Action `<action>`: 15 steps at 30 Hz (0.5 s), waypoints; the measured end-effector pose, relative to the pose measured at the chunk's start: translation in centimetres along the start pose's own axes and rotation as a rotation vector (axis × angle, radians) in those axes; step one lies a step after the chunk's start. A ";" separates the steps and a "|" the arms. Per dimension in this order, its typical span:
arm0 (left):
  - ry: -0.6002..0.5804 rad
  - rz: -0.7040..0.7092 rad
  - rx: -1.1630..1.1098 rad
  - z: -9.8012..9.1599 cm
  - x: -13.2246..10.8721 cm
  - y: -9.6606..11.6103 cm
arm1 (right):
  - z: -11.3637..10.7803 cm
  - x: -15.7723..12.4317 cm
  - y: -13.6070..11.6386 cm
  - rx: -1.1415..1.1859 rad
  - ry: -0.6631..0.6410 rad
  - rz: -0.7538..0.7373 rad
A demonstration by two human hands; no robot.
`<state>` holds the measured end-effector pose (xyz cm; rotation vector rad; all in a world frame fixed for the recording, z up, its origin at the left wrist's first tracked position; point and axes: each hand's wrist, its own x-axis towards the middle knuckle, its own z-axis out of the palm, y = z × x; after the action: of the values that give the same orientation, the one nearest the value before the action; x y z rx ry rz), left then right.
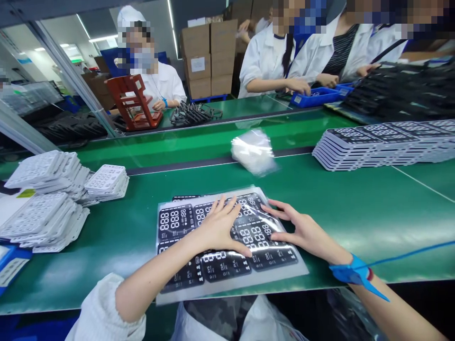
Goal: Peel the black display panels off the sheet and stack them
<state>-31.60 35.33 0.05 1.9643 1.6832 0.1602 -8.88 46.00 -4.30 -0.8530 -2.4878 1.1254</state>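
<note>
On the green bench in front of me lies a sheet of black display labels [227,270], printed with white digits on a clear backing. The edge of another sheet peeks out behind it. My left hand [222,227] rests flat across the middle of the sheet, fingers spread. At the sheet's right edge is my right hand [302,232], its fingers apart and the tips touching the sheet's surface. A blue wrist strap [351,271] with a cord running right circles my right wrist.
Stacks of white plastic panels [42,218] stand at the left, beside a smaller stack [108,180]. A crumpled clear plastic bag [254,150] lies beyond the sheet. Panels with black labels [384,142] are stacked at the right. Co-workers sit across the bench, near a red press [133,102].
</note>
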 end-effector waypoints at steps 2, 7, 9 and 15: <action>-0.029 -0.003 0.041 -0.2 0.3 0.0 | 0.0 0.0 -0.2 -0.011 0.041 -0.066; -0.005 -0.006 0.069 0.1 0.0 0.1 | 0.5 0.1 -0.5 -0.070 0.129 -0.167; 0.028 0.003 0.047 0.4 -0.3 0.1 | 0.7 0.0 -0.3 -0.100 0.164 -0.190; 0.074 0.017 -0.005 0.8 -1.3 0.7 | 1.3 -0.2 2.1 -0.133 0.202 -0.164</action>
<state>-30.90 33.79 0.02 1.9920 1.7112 0.2455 -8.46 46.22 -6.74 -0.7407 -2.4331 0.7866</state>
